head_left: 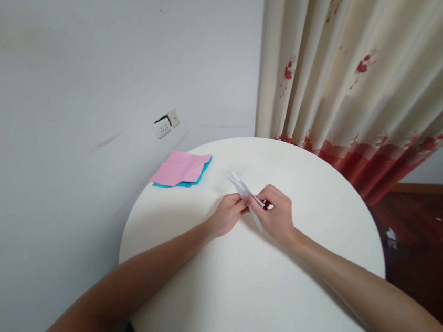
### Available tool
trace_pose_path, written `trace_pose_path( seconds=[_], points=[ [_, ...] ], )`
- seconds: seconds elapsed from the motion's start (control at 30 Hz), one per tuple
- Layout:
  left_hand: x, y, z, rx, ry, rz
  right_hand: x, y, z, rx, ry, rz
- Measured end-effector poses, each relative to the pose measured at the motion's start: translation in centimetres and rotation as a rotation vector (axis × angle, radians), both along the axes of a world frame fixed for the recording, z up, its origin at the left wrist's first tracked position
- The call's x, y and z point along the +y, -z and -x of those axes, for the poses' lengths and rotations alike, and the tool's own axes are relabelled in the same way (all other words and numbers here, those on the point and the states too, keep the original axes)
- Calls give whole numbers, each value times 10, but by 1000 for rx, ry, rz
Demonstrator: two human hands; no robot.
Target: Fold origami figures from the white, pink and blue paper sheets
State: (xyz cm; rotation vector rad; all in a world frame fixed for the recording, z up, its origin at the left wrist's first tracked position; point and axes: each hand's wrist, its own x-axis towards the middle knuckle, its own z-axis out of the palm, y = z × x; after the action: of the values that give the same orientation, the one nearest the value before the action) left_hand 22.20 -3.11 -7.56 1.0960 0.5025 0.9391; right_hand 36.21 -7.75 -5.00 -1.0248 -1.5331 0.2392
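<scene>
Head view: a folded white paper is held up over the bench, between the two hands and in contact with both. Its long axis runs diagonally, from the far left end down to the near right end, crossing the line between the hands; neither hand is nearer, as each has hold of the middle portion. The left hand is closed in a pinch on the paper from the left, thumb uppermost. The right hand is likewise closed from the right, thumb and curled fingers on the edge; the exact placing of its hidden fingertips cannot be told. The paper is thin, matt and crisp, in narrow layers that part slightly at the far end; the number of folds cannot be told. Beyond the left hand, near the bench edge, lies a creased pink sheet with uneven edges, over a blue sheet that shows along two sides. The bench is round, white and smooth. Outward stand a pale, scuffed wall with a socket, and a pleated cream curtain with red floral print and a red lower band.
</scene>
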Motion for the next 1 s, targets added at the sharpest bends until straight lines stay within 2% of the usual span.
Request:
trace_pose_path(
  seconds=[0.23, 0.5, 0.8, 1.0],
  points=[
    [1, 2, 2, -8, 38, 4, 0, 2, 0, -40, 2, -21],
    [3, 6, 2, 38, -19, -49, -1, 3, 4, -59, -8, 1],
    [0, -2, 5, -28, 9, 21, -5, -6, 2, -6, -160, 33],
    [-3, -3, 7, -71, 20, 14, -8, -4, 5, 47, -145, -36]
  ],
)
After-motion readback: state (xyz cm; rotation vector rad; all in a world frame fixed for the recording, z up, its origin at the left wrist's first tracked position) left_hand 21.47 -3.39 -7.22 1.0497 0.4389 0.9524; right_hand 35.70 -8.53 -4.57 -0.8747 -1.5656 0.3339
